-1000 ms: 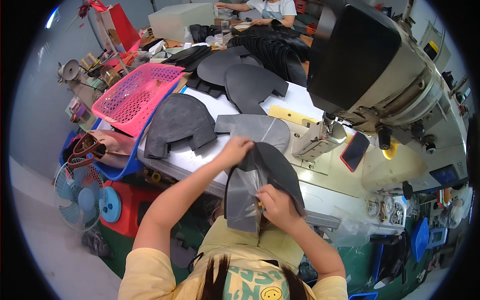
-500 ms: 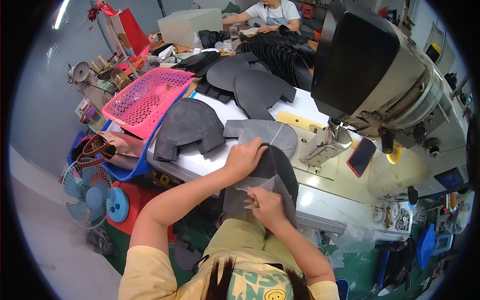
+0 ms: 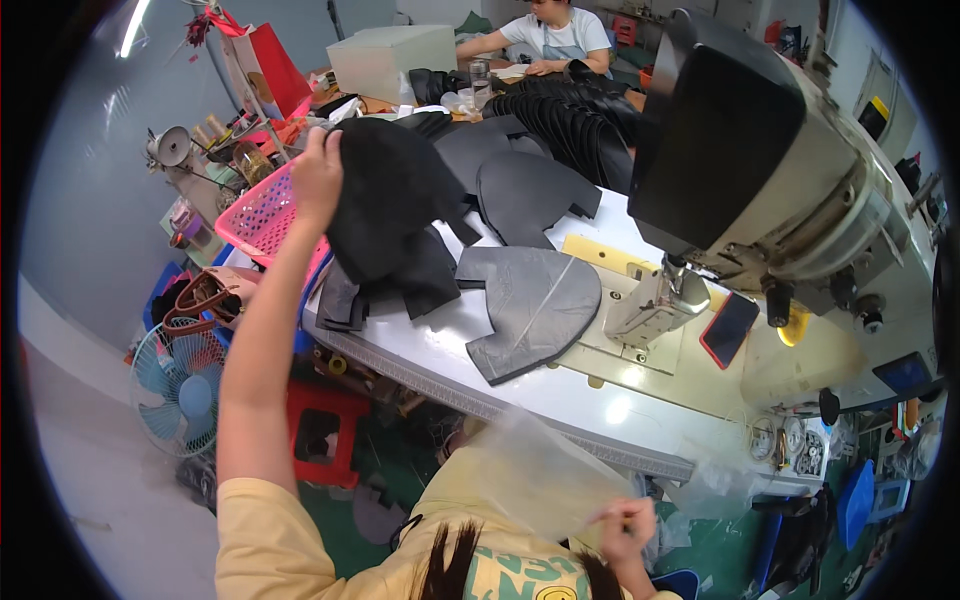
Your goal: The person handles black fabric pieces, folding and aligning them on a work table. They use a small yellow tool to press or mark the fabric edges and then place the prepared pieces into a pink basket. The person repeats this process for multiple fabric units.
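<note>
My left hand (image 3: 318, 185) is raised at the far left, its fingers closed on the edge of a black rounded panel (image 3: 390, 195). That panel hangs over a stack of dark panels and hides most of it. Low on the right, my right hand (image 3: 626, 524) pinches a corner of a translucent plastic sheet (image 3: 540, 480), blurred by motion, which trails in front of my lap. On the white table lies a grey rounded panel (image 3: 530, 305) with a shiny, creased surface and notched edge, beside the sewing machine's post bed (image 3: 655, 305).
The sewing machine head (image 3: 740, 140) looms at the right, with a phone (image 3: 729, 330) next to it. More black panels (image 3: 530, 195) lie behind. A pink basket (image 3: 262, 212) and a fan (image 3: 185, 390) are at the left. Across the table sits another person (image 3: 560, 40).
My left hand has carried the black panel from my lap up and left over the stack. My right hand has drawn the plastic sheet off it, down and right.
</note>
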The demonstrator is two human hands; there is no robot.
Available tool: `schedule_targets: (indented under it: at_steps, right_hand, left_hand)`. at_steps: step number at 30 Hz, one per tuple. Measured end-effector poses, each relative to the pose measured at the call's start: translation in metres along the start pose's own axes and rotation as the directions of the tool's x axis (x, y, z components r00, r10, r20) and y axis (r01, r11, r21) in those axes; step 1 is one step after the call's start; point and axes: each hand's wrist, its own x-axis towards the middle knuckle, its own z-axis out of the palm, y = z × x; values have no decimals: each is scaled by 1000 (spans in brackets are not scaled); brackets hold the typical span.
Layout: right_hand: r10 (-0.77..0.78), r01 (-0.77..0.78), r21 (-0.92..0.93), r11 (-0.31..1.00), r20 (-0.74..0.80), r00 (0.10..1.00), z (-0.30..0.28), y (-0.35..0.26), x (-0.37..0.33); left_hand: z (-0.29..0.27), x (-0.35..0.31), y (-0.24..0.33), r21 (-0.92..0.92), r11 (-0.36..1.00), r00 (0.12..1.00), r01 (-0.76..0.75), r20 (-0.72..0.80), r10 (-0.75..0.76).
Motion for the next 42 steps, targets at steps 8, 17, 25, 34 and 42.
schedule_targets:
  at_steps: [8,17,25,34,42]
  right_hand:
    - [577,-603,-404,688,-200,792,-128,82,-73]
    - [690,-446,-792,417,-44,723,-151,115,-109]
    - [705,-464,-874,147,-236,669,-200,122,-150]
    - [406,-380,-824,420,-204,891,-161,71,-71]
    - [397,-336,-691,640,-77,915,-90,41,-2]
  left_hand:
    - [-66,24,-7,-500,809,850,309,527,1]
    - [9,-11,-63,-491,732,701,473,713,26]
    - [63,-93,34,-350,931,809,-105,514,285]
    - [122,-148,203,-504,856,225,-113,826,516]
    - [119,-120,200,-590,807,319,-19,762,564]
